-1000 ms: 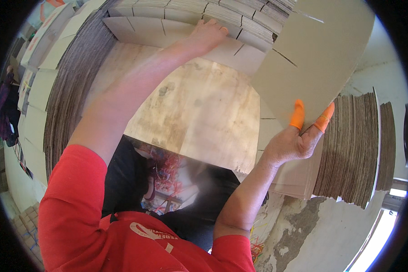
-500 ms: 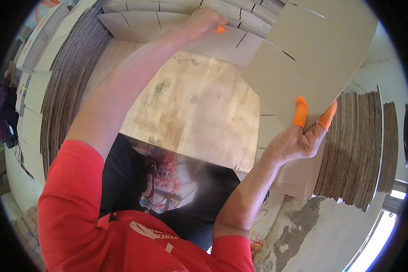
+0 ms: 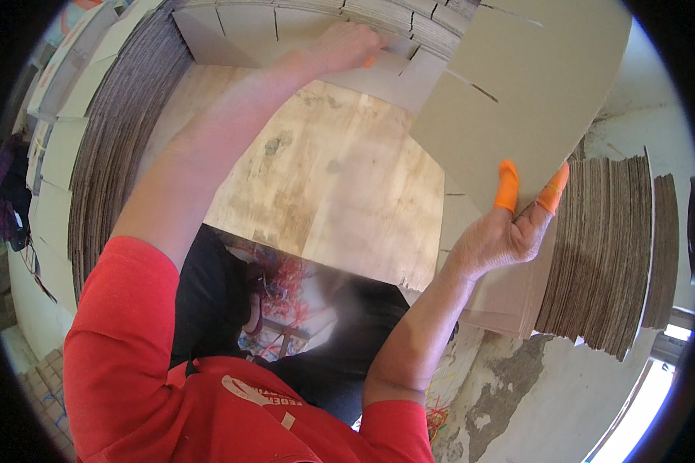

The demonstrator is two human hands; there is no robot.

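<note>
My left hand (image 3: pixel 346 48) is closed on a long slotted cardboard strip (image 3: pixel 247 37) at the far edge of the wooden board, its orange finger cover partly showing. In my right hand (image 3: pixel 493 241) is a larger grey-beige cardboard sheet (image 3: pixel 529 92) with narrow slots, held tilted up by its near end. Orange covers sit on the right thumb, which lies on the sheet's face, and on a finger at its edge. The sheet's far end runs out toward the top rim, and its left edge overlaps the right end of the strip.
A plywood board (image 3: pixel 324 177) lies in front of me. Tall cardboard stacks stand at the left (image 3: pixel 120 131) and right (image 3: pixel 594 255), with more slotted cardboard (image 3: pixel 440 35) behind the strip. Below the board, red strands (image 3: pixel 282 285) lie on the floor between my legs.
My left hand has come slightly nearer with the strip, which now stands more upright. The right hand and its sheet have shifted a little to the left.
</note>
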